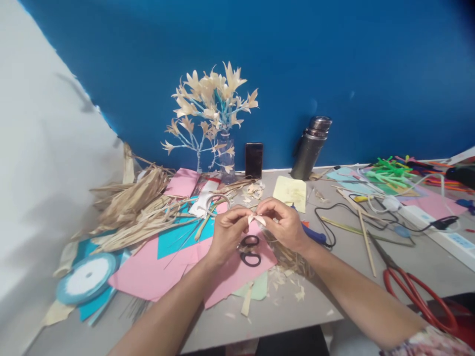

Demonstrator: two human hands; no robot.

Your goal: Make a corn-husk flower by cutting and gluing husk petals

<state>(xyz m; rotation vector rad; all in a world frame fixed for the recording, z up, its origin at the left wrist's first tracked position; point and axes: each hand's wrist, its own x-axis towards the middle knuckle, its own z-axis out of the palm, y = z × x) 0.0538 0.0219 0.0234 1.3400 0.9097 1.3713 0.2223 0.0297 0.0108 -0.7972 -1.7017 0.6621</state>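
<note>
A small cream-coloured husk flower [257, 219] is pinched between my two hands over the middle of the table. My left hand [230, 228] grips its left side with thumb and forefinger. From the other side, the fingers of my right hand [284, 225] close on it too. Black-handled scissors [250, 251] lie just below, on pink paper [222, 277]. A blue glue gun [313, 233] is partly hidden behind my right hand. Beyond, finished cream flowers on blue stems [218, 99] stand in a clear bottle [226, 153].
Dried husks [129, 212] and a blue ribbon roll [87, 277] lie at left. A phone [254, 160] and a dark flask [311, 148] lean on the wall. Red-handled scissors [415, 289], a power strip [441, 237], cables and green pipe cleaners [391, 173] are at right.
</note>
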